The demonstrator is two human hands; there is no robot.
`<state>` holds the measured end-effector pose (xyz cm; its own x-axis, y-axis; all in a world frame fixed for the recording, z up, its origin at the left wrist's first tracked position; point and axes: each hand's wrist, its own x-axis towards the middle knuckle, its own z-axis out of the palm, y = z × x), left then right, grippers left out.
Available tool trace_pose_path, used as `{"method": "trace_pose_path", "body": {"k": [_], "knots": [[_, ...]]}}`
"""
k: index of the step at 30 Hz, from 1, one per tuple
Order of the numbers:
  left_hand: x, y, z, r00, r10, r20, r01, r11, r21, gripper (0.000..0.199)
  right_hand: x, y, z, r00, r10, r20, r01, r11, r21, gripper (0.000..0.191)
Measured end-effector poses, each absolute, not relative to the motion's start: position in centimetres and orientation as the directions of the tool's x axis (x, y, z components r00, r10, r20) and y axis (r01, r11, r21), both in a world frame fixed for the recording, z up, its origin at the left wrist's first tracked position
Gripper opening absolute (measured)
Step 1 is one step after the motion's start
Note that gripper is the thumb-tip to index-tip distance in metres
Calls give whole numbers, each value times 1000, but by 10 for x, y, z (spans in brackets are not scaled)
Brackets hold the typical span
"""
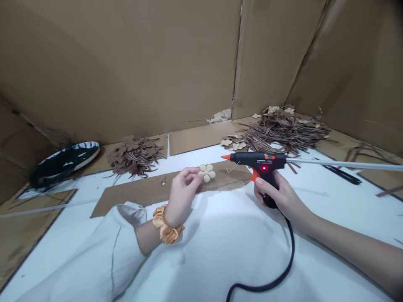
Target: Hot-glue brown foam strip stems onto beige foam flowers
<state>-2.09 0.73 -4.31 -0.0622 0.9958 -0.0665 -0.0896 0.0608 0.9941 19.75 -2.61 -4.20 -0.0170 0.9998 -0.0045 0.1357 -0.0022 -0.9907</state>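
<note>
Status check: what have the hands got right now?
Left hand pinching tan five-petal flower. Right hand gripping glue gun, red light on. Cardboard strip under the flower.

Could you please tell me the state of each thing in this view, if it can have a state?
Left hand: pinching the flower by its edge.
Cream flower: held in the air, five petals.
Right hand: gripping the gun's handle.
Hot glue gun: held level, red light on.
Glue stick: loaded, long end sticking out behind the gun.
Black cord: hanging slack across the white surface.
Orange scrunchie: worn on the left wrist.
Brown cut-out pile: heaped loosely.
</note>
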Motion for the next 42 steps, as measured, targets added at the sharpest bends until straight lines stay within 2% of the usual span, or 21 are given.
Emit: {"method": "trace_pose_path", "body": {"k": [10, 22, 29, 42], "knots": [[-20, 7, -45, -67, 996, -54, -87, 48, 995, 26, 200, -35, -43, -192, 981, 26, 302, 84, -949, 42], [-18, 0, -41, 31, 999, -35, -39, 37, 999, 36, 196, -36, -44, -171, 985, 30, 435, 103, -895, 37], [-17, -2, -39, 31, 999, -19, -39, 21, 999, 26, 196, -35, -45, -172, 985, 26, 488, 108, -866, 36], [-18, 4, -47, 61, 996, -70, -125, 78, 989, 21, 198, -35, -48, -190, 979, 70, 522, 161, -838, 33]]}}
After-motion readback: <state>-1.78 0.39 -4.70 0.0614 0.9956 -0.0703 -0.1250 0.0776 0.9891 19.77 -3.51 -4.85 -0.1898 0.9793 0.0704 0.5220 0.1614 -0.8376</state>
